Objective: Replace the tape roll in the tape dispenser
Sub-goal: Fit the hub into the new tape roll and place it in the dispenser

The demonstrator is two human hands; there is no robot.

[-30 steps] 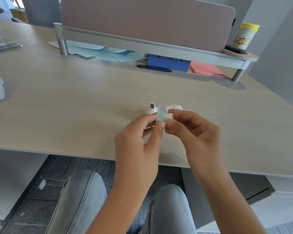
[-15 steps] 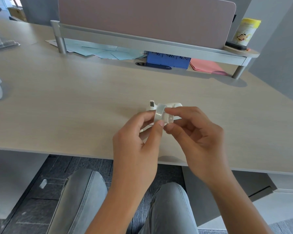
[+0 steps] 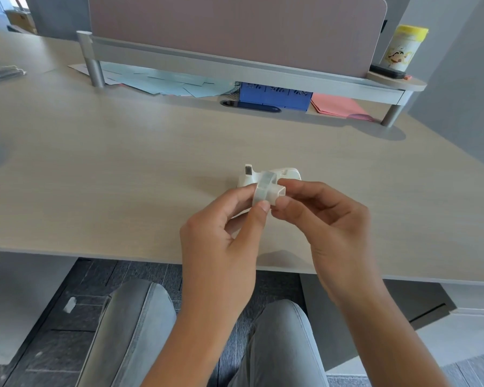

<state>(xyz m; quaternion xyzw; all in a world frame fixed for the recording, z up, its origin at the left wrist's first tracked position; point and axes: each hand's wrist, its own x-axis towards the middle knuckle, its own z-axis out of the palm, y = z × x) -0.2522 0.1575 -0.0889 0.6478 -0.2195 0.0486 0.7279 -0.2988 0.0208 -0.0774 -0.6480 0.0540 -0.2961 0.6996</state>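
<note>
A: Since a second ago the two hands have lifted the tape roll a little, so it now overlaps the near side of the tape dispenser, and the view has shifted slightly toward the counter's far end.

B: And the grip?

A: The left hand pinches the roll between thumb and forefinger on its left rim. The right hand pinches a small white piece at the roll's right side; whether that is the core or a hub piece cannot be told. Both hands hover above the counter, in front of the dispenser.

B: The dispenser itself?

A: White, resting on the counter just behind the roll, its cutter end up and to the left.

B: Farther back from the dispenser?

A: A blue box sits under the raised shelf, pale blue papers to its left, pink papers to its right. Far right of the dispenser, on the shelf's end, stands a yellow-lidded canister. A mauve partition rises behind the shelf.
</note>
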